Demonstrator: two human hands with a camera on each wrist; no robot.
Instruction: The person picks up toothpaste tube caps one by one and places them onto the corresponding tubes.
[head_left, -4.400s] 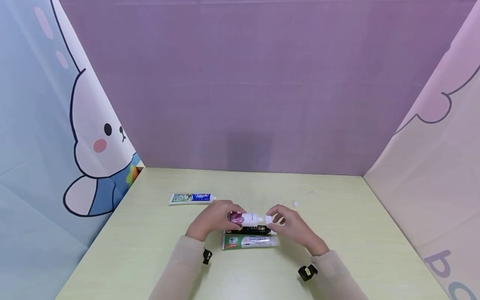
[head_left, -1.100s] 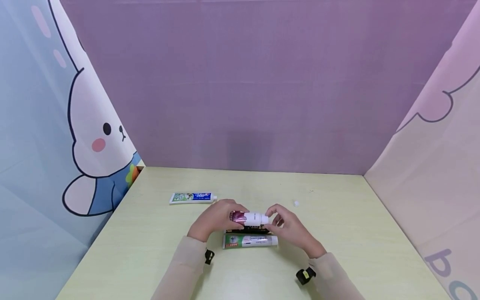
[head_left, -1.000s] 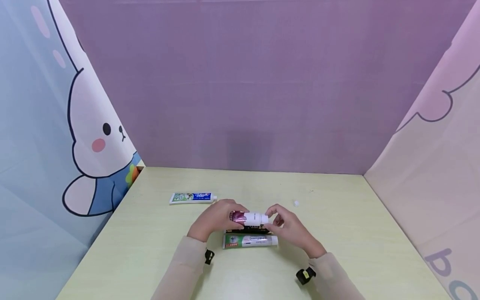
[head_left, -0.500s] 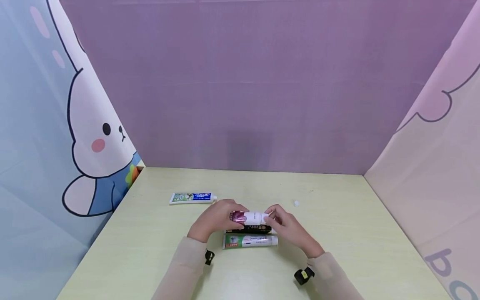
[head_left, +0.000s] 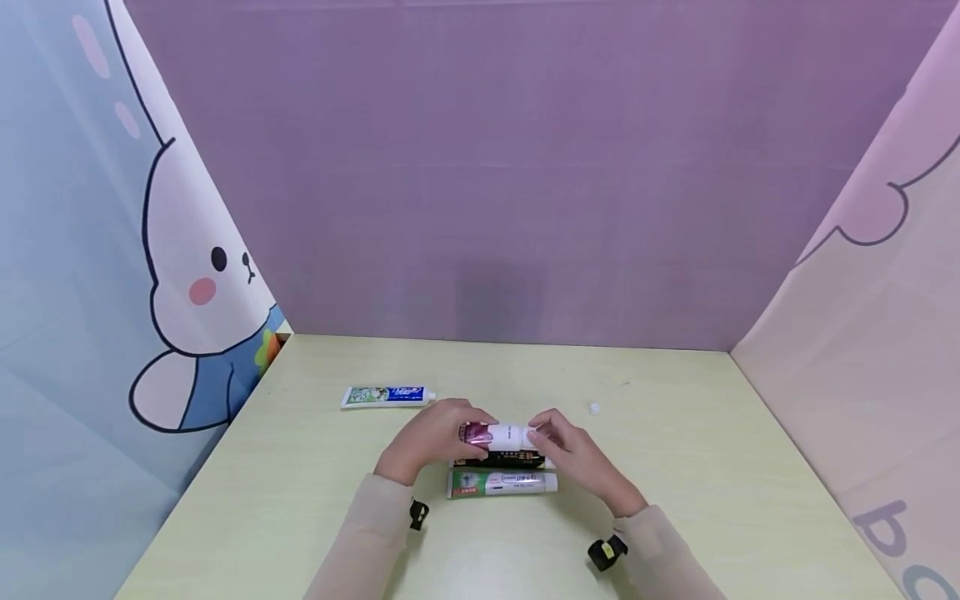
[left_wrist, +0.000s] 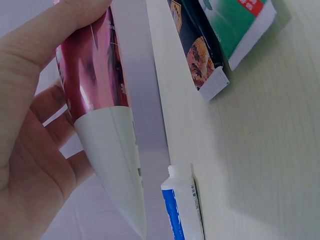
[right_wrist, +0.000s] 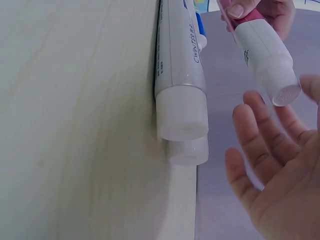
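My left hand (head_left: pixel 435 437) grips a maroon and white toothpaste tube (left_wrist: pixel 92 70) round its middle, holding it level above the table. The tube's flat white tail end hangs towards the bottom of the left wrist view. A white cap (right_wrist: pixel 285 87) sits on the tube's other end. At that cap is my right hand (head_left: pixel 573 450), with thumb and index finger pinching its sides while the other fingers stay apart from it. Just below the held tube lie a black toothpaste tube (head_left: pixel 510 459), partly covered in the head view, and a green and white one (head_left: pixel 502 483).
A blue and green toothpaste tube (head_left: pixel 386 397), its nozzle bare, lies at the back left. One small white cap (head_left: pixel 594 408) rests on the pale table (head_left: pixel 675 467) beyond my right hand. A purple cloth wall (head_left: pixel 495 208) stands behind the table.
Earliest, the white cap was held apart from the maroon tube's nozzle; now it sits on it. My right fingers have shifted slightly round the cap. My left hand has barely moved.
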